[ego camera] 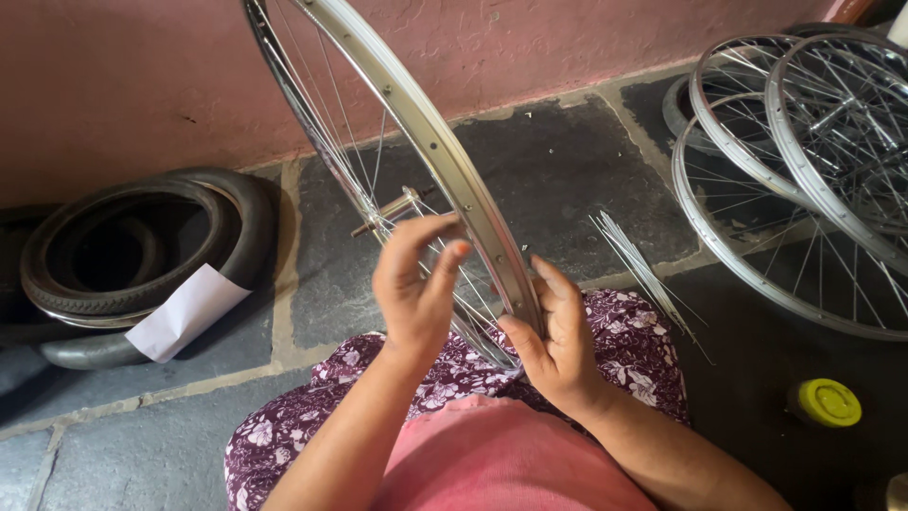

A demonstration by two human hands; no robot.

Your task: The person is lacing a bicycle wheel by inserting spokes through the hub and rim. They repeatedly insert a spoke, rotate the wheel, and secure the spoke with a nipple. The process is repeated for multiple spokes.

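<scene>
Over the lap, a silver wheel rim [445, 151] stands on edge; right hand [558, 336] pinches its lower edge, left hand [416, 293] curls loosely among spokes [355, 142]; best keep the rim steady, judging by that grip.

I see a silver rim [445, 156] at twelve o'clock, purple floral skirt [634, 345], pink wall [142, 76], yellow lid [828, 402] at four, black tyres [142, 246] at nine.

left hand [413, 289] fingers curled; right hand [558, 336] gripping

Rim [445, 161] top — cut off by the frame; hub [402, 206] half-hidden behind both hands [416, 293].
</scene>
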